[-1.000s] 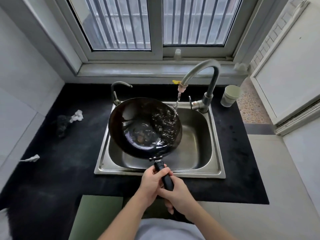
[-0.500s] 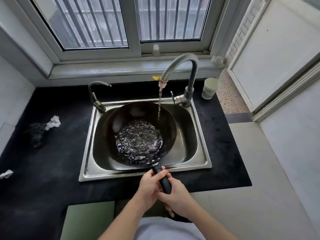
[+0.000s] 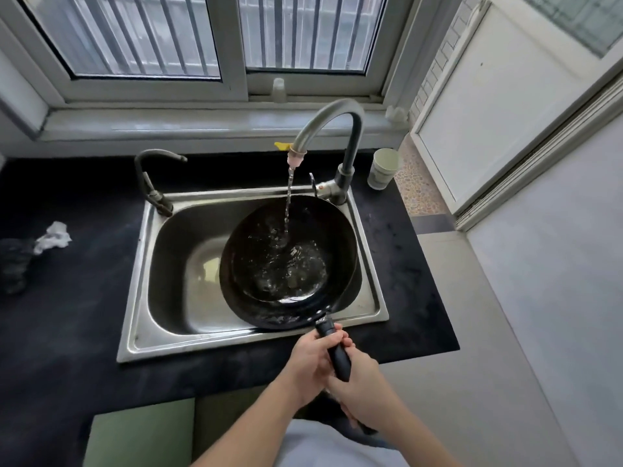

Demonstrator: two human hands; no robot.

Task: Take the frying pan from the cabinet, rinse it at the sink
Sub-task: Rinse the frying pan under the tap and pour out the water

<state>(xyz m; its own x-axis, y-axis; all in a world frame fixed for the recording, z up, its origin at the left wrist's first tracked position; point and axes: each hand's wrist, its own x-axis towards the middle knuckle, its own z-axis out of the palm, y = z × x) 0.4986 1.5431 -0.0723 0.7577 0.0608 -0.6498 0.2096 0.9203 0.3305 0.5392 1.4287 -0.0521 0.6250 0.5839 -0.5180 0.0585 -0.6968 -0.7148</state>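
A black frying pan [image 3: 256, 301] hangs over the right half of the steel sink [image 3: 141, 298], with water swirling in its bowl. Both hands hold its black handle [image 3: 337, 352]: my left hand [image 3: 312, 358] wraps the upper part, my right hand [image 3: 362, 382] the lower end. A thin stream of water falls from the tall curved faucet [image 3: 340, 119] into the far part of the pan.
A small second tap [image 3: 148, 183] stands at the sink's back left. A pale cup [image 3: 382, 168] sits right of the faucet. Crumpled white paper [image 3: 52, 235] and a dark lump [image 3: 13, 264] lie on the black counter [image 3: 67, 348] at left. A window sill runs behind.
The pan has swung from the sink's left and middle to its right side, and its tilt changed; water sloshes inside. Both hands kept their grip on the handle.
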